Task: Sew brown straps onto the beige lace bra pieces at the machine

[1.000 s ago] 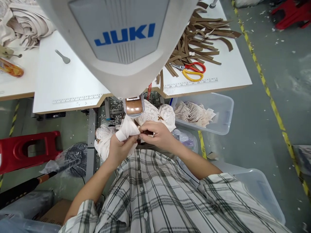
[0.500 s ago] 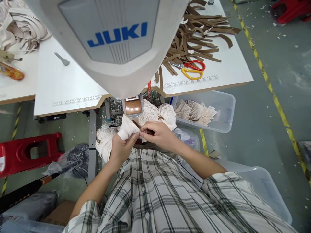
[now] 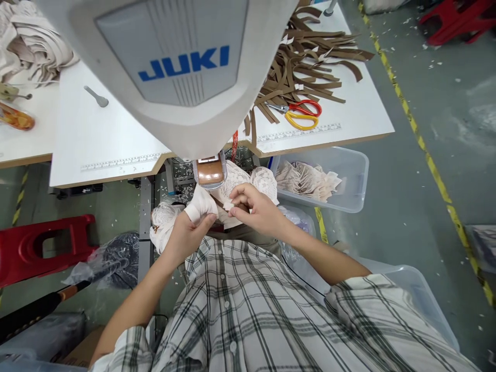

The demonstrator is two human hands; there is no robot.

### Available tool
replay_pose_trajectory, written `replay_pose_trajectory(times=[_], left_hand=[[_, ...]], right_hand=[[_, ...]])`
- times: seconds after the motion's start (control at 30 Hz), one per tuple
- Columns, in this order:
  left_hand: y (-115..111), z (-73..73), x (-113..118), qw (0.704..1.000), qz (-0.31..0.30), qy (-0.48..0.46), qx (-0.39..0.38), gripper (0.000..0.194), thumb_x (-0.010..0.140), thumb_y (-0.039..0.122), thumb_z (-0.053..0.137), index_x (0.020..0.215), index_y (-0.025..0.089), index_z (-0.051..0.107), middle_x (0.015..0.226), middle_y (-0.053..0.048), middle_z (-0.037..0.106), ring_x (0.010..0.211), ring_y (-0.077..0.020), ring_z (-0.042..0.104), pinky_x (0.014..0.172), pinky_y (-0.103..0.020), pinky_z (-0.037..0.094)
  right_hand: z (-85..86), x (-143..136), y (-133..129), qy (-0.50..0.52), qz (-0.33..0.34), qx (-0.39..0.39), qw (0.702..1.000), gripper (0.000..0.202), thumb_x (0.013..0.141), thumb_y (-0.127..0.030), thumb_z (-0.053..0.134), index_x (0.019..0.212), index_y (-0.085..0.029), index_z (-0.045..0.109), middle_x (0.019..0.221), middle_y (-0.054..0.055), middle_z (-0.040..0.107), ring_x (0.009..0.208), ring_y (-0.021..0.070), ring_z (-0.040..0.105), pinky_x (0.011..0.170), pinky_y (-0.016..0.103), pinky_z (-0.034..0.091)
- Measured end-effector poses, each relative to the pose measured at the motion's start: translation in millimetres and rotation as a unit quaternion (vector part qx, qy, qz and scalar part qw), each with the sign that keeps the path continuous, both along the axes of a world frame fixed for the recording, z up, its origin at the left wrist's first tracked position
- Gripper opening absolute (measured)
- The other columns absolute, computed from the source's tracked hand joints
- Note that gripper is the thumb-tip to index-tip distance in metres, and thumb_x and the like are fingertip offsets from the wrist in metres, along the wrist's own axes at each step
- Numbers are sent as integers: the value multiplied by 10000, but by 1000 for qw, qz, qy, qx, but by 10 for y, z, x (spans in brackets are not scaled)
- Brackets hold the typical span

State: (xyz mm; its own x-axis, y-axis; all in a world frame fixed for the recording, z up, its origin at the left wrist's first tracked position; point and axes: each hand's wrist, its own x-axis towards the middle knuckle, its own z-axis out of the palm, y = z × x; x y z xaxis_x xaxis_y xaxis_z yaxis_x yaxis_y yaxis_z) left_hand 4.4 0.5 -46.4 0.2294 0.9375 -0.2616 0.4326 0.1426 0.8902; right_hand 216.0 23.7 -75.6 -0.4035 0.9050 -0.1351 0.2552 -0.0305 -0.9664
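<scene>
A cream lace bra [image 3: 234, 178] hangs below the sewing machine head [image 3: 186, 119], partly hidden by the machine and my hands. My left hand [image 3: 188, 232] is closed on a folded cream band [image 3: 201, 203] of the bra, thumb on top. To its right, my right hand [image 3: 261, 212] holds a small white piece [image 3: 228, 205] between thumb and fingers; whether it is a label or a scrap I cannot tell. A dark brown strip shows between the hands, partly covered. Another lace cup [image 3: 165, 217] lies left of my left hand.
Brown fabric strips [image 3: 306, 67] and red-and-yellow scissors [image 3: 302, 114] lie on the white table [image 3: 356, 119]. Below its right edge, a clear bin [image 3: 354, 181] holds cream fabric pieces. A grey-handled tool [image 3: 96, 96] rests left of the machine. A red stool [image 3: 77, 232] stands lower left.
My hands were together at the cream band; now they are apart, the right shifted slightly right with a small white piece showing at its fingertips. The view has shifted slightly.
</scene>
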Motion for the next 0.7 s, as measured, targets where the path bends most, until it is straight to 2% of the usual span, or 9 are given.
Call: replay_pose_trajectory(times=[0.13, 0.3, 0.47, 0.53, 0.63, 0.7], left_hand=[[5, 74, 31, 1000, -24, 6, 13, 247, 911, 376, 570, 937, 165, 696, 790, -18, 661, 738, -162, 568, 699, -248, 456], [-7, 87, 79, 999, -25, 23, 27, 224, 906, 356, 577, 956, 177, 701, 815, -19, 688, 744, -167, 584, 686, -239, 459], [-4, 75, 100, 999, -36, 27, 9, 206, 903, 338, 578, 920, 171, 697, 798, -15, 698, 739, -164, 598, 677, -233, 459], [5, 80, 102, 999, -38, 28, 7, 202, 897, 336, 586, 891, 167, 696, 786, -14, 694, 733, -162, 594, 671, -233, 455], [31, 88, 97, 999, -40, 31, 16, 201, 887, 330, 602, 808, 162, 679, 743, -5, 668, 704, -149, 573, 660, -231, 443], [55, 80, 92, 999, -39, 29, 9, 213, 881, 332, 612, 768, 158, 665, 716, 0, 650, 686, -141, 559, 650, -228, 436]], right_hand=[[60, 0, -41, -54, 24, 46, 997, 132, 864, -229, 564, 943, -232, 458, 673, -66, 557, 577, 102, 487, 539, 230, 331], [117, -13, -40, -65, 53, 69, 994, 120, 857, -182, 528, 875, -229, 419, 664, -73, 478, 554, 91, 410, 541, 223, 321], [144, 6, -25, -57, 86, 48, 993, 112, 854, -190, 546, 886, -224, 444, 681, -69, 499, 575, 97, 426, 546, 222, 320], [138, 23, -5, -38, 97, 33, 994, 117, 852, -185, 558, 921, -223, 471, 697, -66, 542, 609, 106, 479, 584, 224, 352], [112, 48, 46, -22, 98, 2, 995, 147, 850, -207, 601, 991, -217, 559, 749, -45, 640, 696, 123, 570, 659, 238, 395], [89, 59, 86, -36, 100, 2, 994, 101, 841, -238, 632, 937, -207, 636, 742, -40, 642, 691, 116, 559, 649, 234, 381]])
